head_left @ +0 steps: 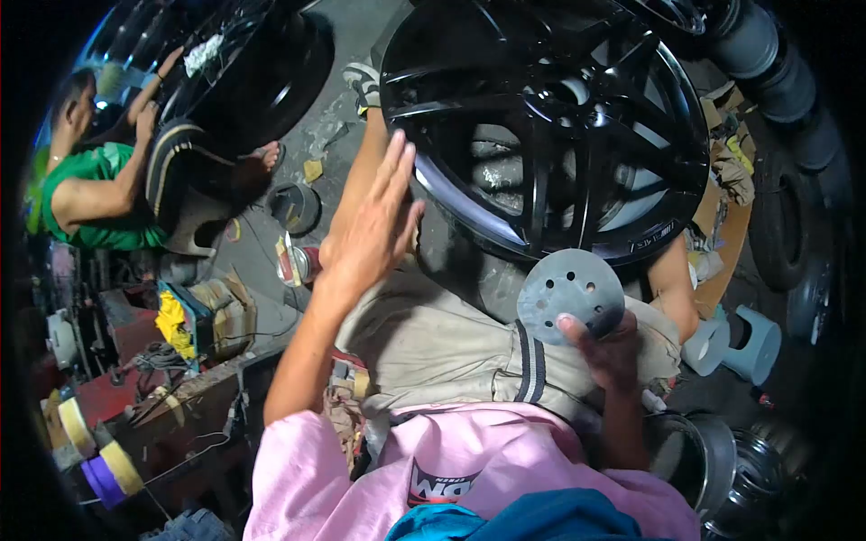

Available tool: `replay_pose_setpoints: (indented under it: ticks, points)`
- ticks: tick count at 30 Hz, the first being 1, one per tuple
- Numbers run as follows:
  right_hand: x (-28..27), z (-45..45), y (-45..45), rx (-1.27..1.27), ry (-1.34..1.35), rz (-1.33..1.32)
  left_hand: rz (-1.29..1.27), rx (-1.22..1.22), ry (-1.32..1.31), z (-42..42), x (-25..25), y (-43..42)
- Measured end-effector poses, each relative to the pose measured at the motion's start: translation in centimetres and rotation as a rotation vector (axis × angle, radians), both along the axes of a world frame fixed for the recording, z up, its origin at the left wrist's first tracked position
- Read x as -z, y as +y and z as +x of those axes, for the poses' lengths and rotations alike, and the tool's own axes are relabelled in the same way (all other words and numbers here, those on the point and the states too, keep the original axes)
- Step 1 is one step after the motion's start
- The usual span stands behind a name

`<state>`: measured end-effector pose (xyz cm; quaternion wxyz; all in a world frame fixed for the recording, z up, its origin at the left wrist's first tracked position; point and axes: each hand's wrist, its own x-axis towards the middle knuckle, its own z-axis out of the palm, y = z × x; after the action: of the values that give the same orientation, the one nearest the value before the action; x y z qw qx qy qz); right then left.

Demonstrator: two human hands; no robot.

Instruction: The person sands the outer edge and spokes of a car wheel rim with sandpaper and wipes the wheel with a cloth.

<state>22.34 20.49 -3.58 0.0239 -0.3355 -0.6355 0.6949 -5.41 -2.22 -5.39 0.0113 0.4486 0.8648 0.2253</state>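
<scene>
A glossy black car wheel rim (550, 108) rests in front of me between my legs, its spokes facing up. Along its near-left lip runs a bare, silvery patch (469, 203). My left hand (383, 212) is open, fingers stretched out together over the rim's left edge; whether the fingertips touch it I cannot tell. In my right hand (609, 347) is a round grey sanding disc (570, 293) with several holes, gripped at its lower edge with the thumb on top. The disc overlaps the rim's near edge in view.
Another person in a green shirt (104, 194) sits at the left beside a large black wheel (262, 99). An open can (298, 261) stands near my left forearm. Tape rolls (77, 428) lie lower left. A blue-grey plastic stool (753, 343) and a tyre (780, 225) are at right.
</scene>
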Motion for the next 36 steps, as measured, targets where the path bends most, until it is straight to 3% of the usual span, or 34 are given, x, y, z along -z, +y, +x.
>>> replay_pose_setpoints:
  ticks: [3,4,7,9,11,13,14,15,17,18,20,23,25,27,31,36]
  points:
    - [0.1,-0.7,-2.4,-0.038,-0.089,-0.054,0.041,-0.06,0.032,-3.4,2.1,-0.6]
    - [-1.0,-1.5,-2.8,-0.115,-0.222,-0.011,0.071,-0.066,0.055,-3.4,2.0,-0.5]
    - [-0.8,-3.1,-4.2,-0.278,-0.221,0.016,-0.015,-0.127,-0.07,-0.4,0.2,-0.3]
    - [-0.9,-4.3,-4.4,-0.358,-0.217,0.037,0.155,-0.05,-0.15,1.8,2.0,-1.1]
    - [-1.2,-5.6,-4.6,-0.422,-0.21,0.042,0.266,0.061,-0.311,4.1,1.3,-2.4]
    - [-1.6,-6.8,-4.8,-0.476,-0.178,-0.013,0.318,0.072,-0.633,5.7,0.5,-3.6]
    - [-1.0,-7.0,-4.8,-0.469,-0.184,-0.017,0.367,-0.044,-0.882,6.2,-0.6,-3.8]
    - [-0.1,-7.0,-4.8,-0.518,-0.092,-0.01,0.361,-0.036,-0.89,6.7,-0.5,-4.3]
    - [0.5,-7.3,-5.0,-0.556,-0.005,-0.006,0.371,-0.163,-1.27,7.4,0.0,-5.2]
    - [0.3,-7.7,-5.2,-0.611,0.002,0.031,0.577,-0.217,-1.335,8.4,0.6,-4.4]
    - [0.1,-8.0,-5.7,-0.668,0.013,0.059,0.556,-0.233,-1.33,9.1,1.2,-4.5]
    - [0.1,-7.5,-6.0,-0.541,-0.007,-0.123,0.579,-0.313,-1.321,9.5,0.9,-4.4]
    - [0.6,-6.7,-4.5,-0.505,-0.15,0.102,0.54,-0.43,-1.271,8.9,-0.4,-5.0]
    - [-0.2,-7.3,-2.9,-0.47,0.108,0.17,0.727,-0.51,-1.26,8.1,-2.0,-5.7]
    - [-2.1,-8.2,0.9,-0.371,0.212,0.354,0.805,-0.665,-0.824,5.9,-3.1,-10.7]
    - [-1.9,-10.9,3.0,-0.245,0.175,0.555,0.777,-0.981,-0.49,3.6,1.4,-19.9]
